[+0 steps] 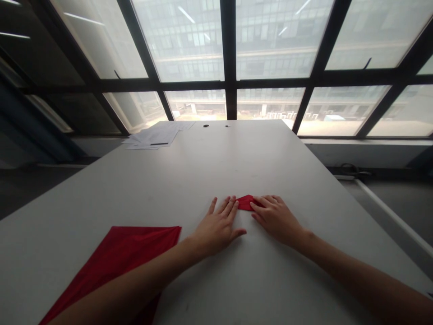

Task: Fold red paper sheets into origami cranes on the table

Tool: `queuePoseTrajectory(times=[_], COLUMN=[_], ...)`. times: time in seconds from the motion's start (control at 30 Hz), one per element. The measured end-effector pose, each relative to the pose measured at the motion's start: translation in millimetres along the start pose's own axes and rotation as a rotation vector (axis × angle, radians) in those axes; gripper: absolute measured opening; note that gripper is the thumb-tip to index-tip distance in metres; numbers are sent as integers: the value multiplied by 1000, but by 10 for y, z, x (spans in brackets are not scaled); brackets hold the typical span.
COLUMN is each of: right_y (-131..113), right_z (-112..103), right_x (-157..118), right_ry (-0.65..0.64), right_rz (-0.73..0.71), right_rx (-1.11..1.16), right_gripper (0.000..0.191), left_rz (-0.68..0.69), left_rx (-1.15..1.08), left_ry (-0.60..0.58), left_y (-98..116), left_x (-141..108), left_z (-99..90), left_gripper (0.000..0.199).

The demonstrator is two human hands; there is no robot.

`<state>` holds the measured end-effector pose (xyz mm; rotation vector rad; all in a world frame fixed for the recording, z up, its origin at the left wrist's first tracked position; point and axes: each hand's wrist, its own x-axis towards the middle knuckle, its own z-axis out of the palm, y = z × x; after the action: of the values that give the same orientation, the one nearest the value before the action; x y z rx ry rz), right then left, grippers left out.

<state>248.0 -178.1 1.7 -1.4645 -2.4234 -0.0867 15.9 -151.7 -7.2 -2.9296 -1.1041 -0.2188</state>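
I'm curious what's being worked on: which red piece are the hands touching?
The small red piece, touched by the left hand and right hand. The large red piece lies leftward, partly hidden by the left forearm.

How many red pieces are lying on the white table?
2: a small red piece between the left hand and right hand, and a large red piece partly covered by the left forearm; others may be hidden.

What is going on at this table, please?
Someone's left hand lies flat, its fingertips at the left edge of a small red piece on the white table. The right hand covers its right end. A larger red sheet lies partly hidden behind the left forearm.
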Motion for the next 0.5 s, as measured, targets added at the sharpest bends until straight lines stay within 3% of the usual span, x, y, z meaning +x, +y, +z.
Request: queuePoseTrajectory(times=[0.13,0.27,0.33,0.5], right_y=[-7,-19,-47,-181], right_z=[4,16,9,-43], right_x=[-1,4,5,-36], right_ry=[-7,-12,-9,30], right_rz=[3,7,17,50], right_rx=[-5,-17,-33,-21], right_gripper=[30,30,29,22], left_rz=[-143,-306,-269,-73], left_rx=[57,173,190,39], left_ry=[8,141,198,116], left_y=[-95,-18,122,334], left_x=[-53,-35,-18,37], left_z=[23,-42,-102,-121], left_gripper=[85,72,57,43])
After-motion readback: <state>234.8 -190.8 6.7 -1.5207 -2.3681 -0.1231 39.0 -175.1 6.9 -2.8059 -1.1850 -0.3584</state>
